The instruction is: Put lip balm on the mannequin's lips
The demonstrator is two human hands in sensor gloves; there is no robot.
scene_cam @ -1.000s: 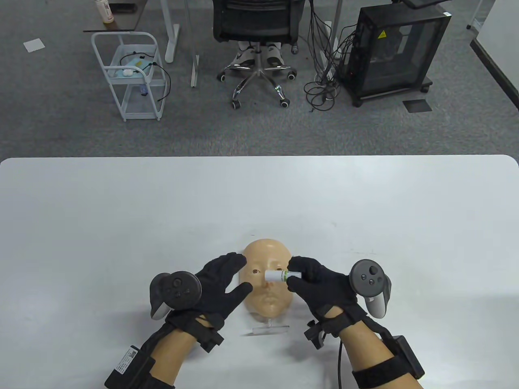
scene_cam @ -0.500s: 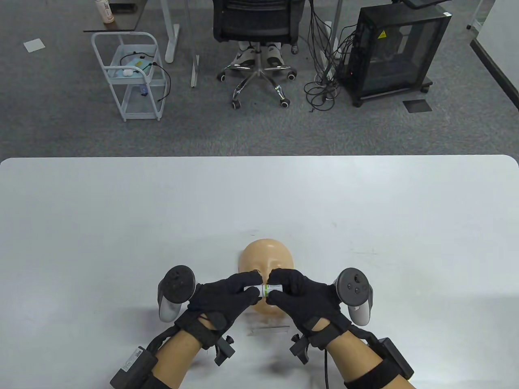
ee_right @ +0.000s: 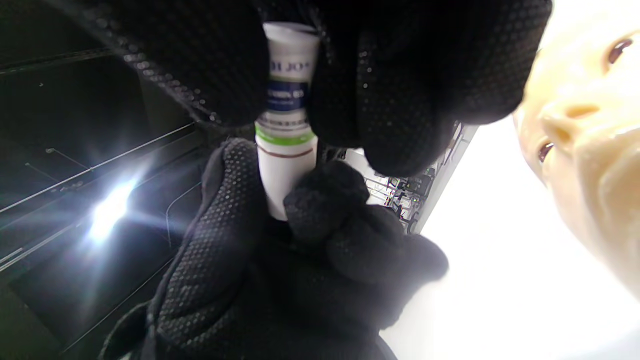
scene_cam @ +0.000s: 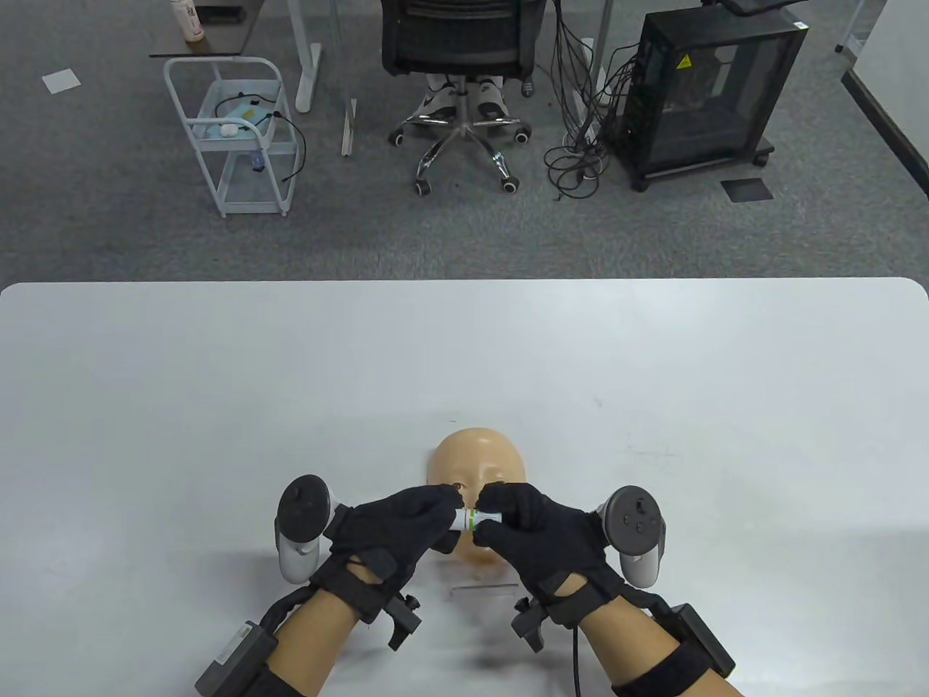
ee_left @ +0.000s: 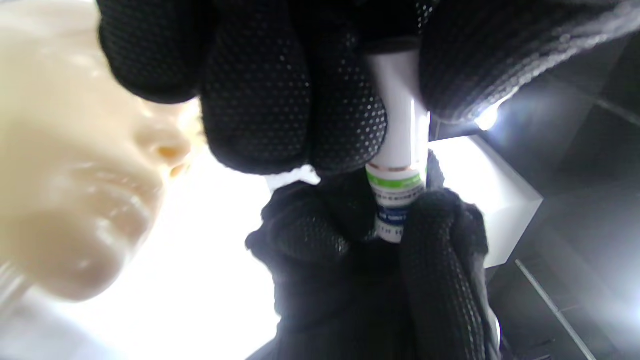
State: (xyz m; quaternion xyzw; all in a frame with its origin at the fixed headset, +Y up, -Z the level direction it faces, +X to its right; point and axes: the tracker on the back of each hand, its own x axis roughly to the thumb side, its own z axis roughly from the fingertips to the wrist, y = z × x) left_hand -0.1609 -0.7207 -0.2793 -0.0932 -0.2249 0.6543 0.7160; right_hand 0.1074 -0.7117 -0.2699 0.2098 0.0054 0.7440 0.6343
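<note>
A white lip balm tube (scene_cam: 473,519) with a green band is held level above the mannequin face (scene_cam: 475,454), over its nose and mouth. My left hand (scene_cam: 443,517) grips the plain white cap end (ee_left: 397,107). My right hand (scene_cam: 488,517) grips the labelled body end (ee_right: 287,90). The green band (ee_left: 395,181) shows between the two hands, and the cap sits against it. The mannequin's lips (ee_left: 107,200) show to the left in the left wrist view. In the table view both hands hide the lower face.
The mannequin face stands on a clear stand (scene_cam: 485,587) near the white table's (scene_cam: 218,406) front edge. Beyond the table's far edge are an office chair (scene_cam: 457,43), a white cart (scene_cam: 232,138) and a black cabinet (scene_cam: 697,94).
My left hand came off the side of the mannequin face and took the tube's free end. My right hand brought the tube down and toward the middle. Both hands now hold still.
</note>
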